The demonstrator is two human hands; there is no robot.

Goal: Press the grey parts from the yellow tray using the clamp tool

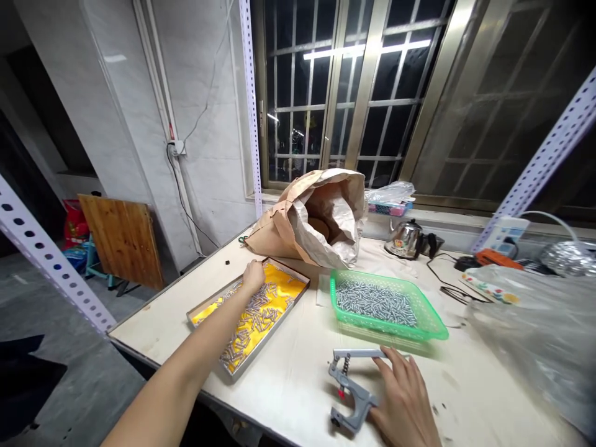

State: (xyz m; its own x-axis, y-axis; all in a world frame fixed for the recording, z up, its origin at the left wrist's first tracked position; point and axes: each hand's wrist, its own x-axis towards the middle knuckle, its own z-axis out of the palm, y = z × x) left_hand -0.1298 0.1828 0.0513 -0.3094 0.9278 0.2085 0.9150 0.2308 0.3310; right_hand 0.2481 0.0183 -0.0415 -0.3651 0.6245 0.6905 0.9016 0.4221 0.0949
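My left hand (254,275) reaches into the far end of a shallow tray (261,343) lined with yellow. Its fingers are curled down, and whatever they hold is hidden. Many small silvery metal pieces (257,318), like short pins or screws, lie scattered over the lining. At the front of the table, my right hand (404,394) grips a grey hand press (361,397) with a C-shaped frame, a spring and a red tip. My fingers rest on its long lever (358,353), with the thumb side by the frame.
A green plastic basket (388,333) full of similar metal pieces stands right of the tray. Behind lies an open paper sack (279,233). A steel kettle (403,241), cables and a clear plastic bag (535,335) occupy the right side. Perforated posts (51,261) flank the table.
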